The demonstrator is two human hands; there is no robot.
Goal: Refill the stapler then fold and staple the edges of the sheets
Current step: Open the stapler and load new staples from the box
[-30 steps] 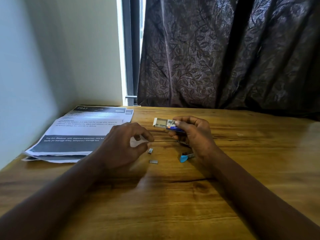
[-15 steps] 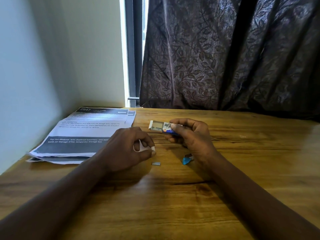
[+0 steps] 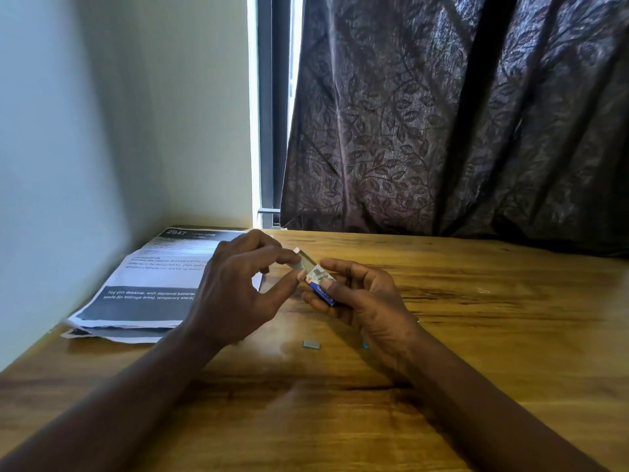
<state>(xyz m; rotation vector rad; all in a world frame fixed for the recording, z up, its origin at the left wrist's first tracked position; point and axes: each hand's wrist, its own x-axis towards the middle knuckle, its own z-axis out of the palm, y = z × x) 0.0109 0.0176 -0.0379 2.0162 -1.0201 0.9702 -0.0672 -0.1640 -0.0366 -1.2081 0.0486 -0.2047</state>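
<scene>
The printed sheets [image 3: 153, 277] lie stacked at the far left of the wooden table [image 3: 476, 335], flat and unfolded, well clear of the work.

The left hand [image 3: 235, 287] is raised above the table just beside them. Its thumb and forefinger close in a pinch on the grey drawer [image 3: 304, 258] that sticks out of the staple box [image 3: 321, 284]. Whether they grip the drawer itself or a strip lying in it, I cannot tell.

The box's long axis runs slantwise, from the right palm up and leftwards, so its open end points straight at the left fingertips. Any staples will most likely come out along that line, toward the left hand.

The right hand [image 3: 371, 304] holds the box body, fingers curled under it and thumb pressed on top.

A loose staple strip [image 3: 309, 344] lies on the table below both hands, between the forearms. The stapler [image 3: 365, 345] shows only as a blue sliver at the right wrist, nearer that hand, and it seems not yet loaded.
</scene>
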